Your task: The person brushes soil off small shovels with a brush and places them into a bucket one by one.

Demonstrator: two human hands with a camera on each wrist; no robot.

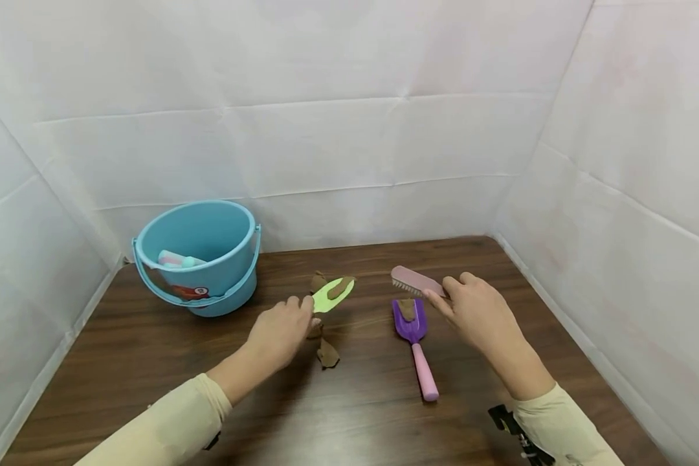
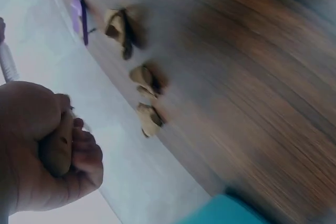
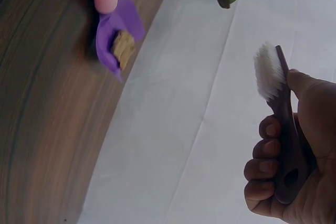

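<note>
My left hand [image 1: 282, 327] grips the handle of a light green trowel [image 1: 325, 300], raised above the table with a dry brown leaf [image 1: 341, 287] on its blade. In the left wrist view the fingers curl round the handle [image 2: 60, 148]. My right hand [image 1: 480, 314] holds a pink brush [image 1: 415, 280] with white bristles [image 3: 269, 72], its head over the scoop end of a purple shovel [image 1: 417, 323]. That shovel lies on the table, its pink handle [image 1: 424, 375] toward me, with a brown leaf [image 1: 406, 309] in it. Other dry leaves [image 1: 328, 354] lie below the left hand.
A blue bucket [image 1: 227, 285] stands at the back left, its handle hanging down in front. Inside it is a pale pink-and-blue item [image 1: 177, 259], only partly visible. White sheeting [image 1: 326, 142] walls in the brown wooden table [image 1: 349, 414] at the back and sides.
</note>
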